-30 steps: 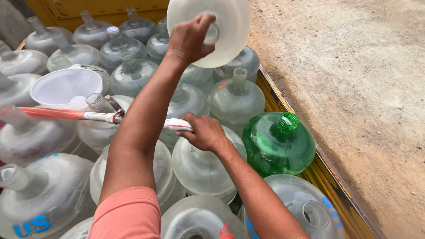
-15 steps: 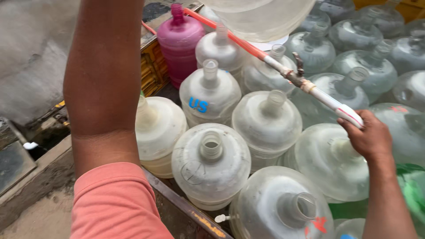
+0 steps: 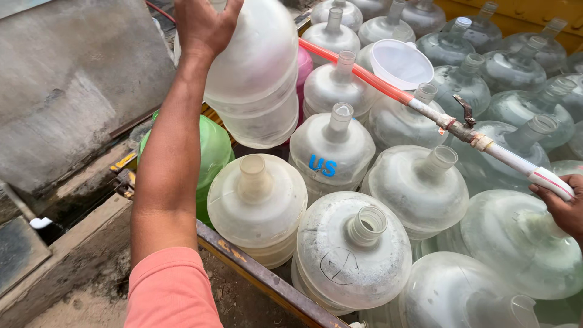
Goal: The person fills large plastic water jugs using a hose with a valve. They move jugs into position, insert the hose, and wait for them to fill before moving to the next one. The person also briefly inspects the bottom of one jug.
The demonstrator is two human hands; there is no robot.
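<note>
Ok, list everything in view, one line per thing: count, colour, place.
raised jug: one, clear, upside down, held up at top centre by the left hand's grip.
standing jugs: more than a dozen, clear, packed upright across centre and right, necks open.
green jug: one, left edge of the load, behind the left forearm.
pink jug: one, mostly hidden behind the raised jug.
hose: one, red, joined to a white pipe with a valve lever, running diagonally over the jugs.
funnel: one, white, upper centre, among the jug necks.
concrete slab: one, grey, upper left.
left hand: on the raised jug's base.
right hand: right edge, holding the pipe end.
</note>
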